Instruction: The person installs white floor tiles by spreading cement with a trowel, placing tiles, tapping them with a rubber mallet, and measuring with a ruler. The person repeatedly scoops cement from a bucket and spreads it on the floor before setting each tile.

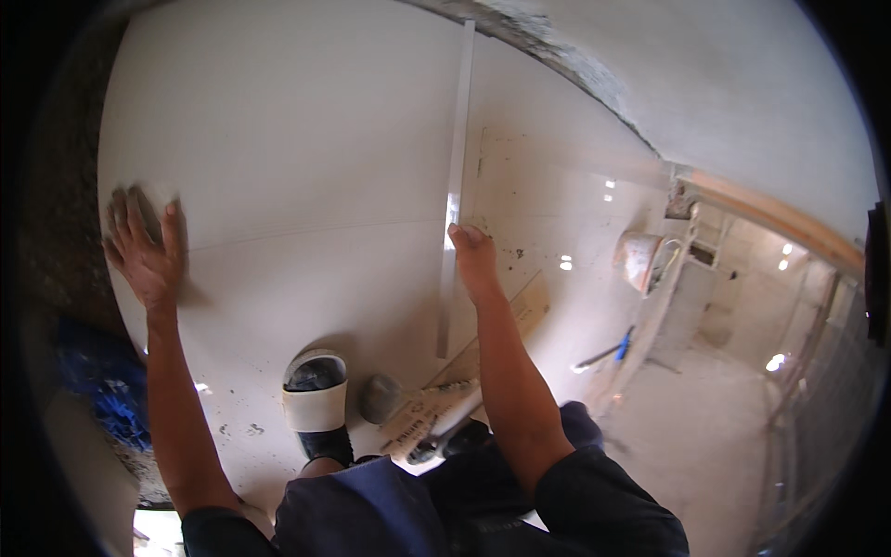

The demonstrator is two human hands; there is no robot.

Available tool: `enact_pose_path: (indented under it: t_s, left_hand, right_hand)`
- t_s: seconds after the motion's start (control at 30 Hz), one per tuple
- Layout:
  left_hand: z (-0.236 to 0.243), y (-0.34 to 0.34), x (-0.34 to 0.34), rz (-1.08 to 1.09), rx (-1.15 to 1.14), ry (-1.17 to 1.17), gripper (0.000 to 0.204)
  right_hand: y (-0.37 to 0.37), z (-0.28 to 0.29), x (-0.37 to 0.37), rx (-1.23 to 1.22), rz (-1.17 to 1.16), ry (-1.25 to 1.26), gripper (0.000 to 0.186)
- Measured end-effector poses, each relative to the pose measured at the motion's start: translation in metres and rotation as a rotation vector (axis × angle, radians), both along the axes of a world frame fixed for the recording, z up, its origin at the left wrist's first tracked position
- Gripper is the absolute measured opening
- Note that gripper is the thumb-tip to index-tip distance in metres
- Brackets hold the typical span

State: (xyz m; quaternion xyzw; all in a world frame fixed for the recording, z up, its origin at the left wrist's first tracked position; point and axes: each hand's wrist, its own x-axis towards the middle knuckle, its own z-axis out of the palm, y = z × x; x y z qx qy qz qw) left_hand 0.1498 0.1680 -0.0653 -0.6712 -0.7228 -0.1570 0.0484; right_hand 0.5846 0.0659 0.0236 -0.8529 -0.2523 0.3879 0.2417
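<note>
A large pale, smooth tile (306, 139) lies beneath my hands, with a faint line running across it. My left hand (153, 255) rests flat near its left edge, fingers spread, holding nothing. Along the right part of the tile runs a long, narrow metal straightedge (459, 121), reaching from the far edge back toward my knees. My right hand (475, 260) is closed on it about two thirds of the way down, thumb and fingers pinched at its edge. Light glints off the metal beside the fingertips.
My sandalled foot (316, 399) stands on the pale surface, beside a round grey object (379, 399). Printed cardboard (427, 422) lies nearby. Rightward are a blue-handled tool (622, 345) and a dirty bucket (640, 258). Blue plastic (107, 390) lies at the left; a wall (742, 93) borders the far right.
</note>
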Motion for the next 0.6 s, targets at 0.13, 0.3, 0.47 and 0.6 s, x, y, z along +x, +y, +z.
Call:
enact_pose_path:
  t_s: [0.13,0.3,0.47,0.6]
  left_hand:
    - [-0.003,0.001,-0.001,0.009,-0.038,0.071,0.068]
    - [-0.013,-0.024,0.007,0.047,-0.09,0.032,0.067]
    - [-0.022,-0.074,0.042,-0.013,-0.054,-0.064,0.067]
    - [-0.017,-0.099,0.063,0.002,-0.106,-0.069,0.068]
  right_hand:
    - [-0.019,0.019,0.014,0.124,-0.246,0.17,0.039]
    - [-0.065,0.042,0.043,0.183,-0.243,0.316,0.038]
    - [-0.111,0.061,0.068,0.28,-0.328,0.581,0.039]
    - [-0.14,0.068,0.084,0.347,-0.381,0.729,0.047]
